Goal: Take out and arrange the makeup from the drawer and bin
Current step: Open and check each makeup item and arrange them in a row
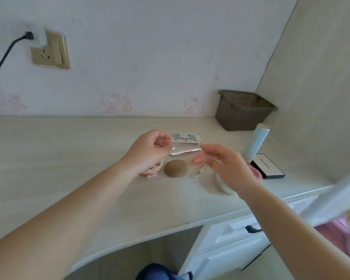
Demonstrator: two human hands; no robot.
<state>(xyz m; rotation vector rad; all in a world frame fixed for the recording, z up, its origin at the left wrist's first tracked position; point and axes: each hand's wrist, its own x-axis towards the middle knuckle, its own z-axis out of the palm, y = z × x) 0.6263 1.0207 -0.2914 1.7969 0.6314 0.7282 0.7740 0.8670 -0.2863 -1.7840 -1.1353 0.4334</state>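
Pale desk: both hands pinch slim silver tube, long axis left-right btwn left hand & right hand.

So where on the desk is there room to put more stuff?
The desk is bare left of the pink tape roll, and along the front edge. It is crowded from the brown sponge to the black box.

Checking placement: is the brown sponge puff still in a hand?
No, the brown puff lies on the desk, between both hands.
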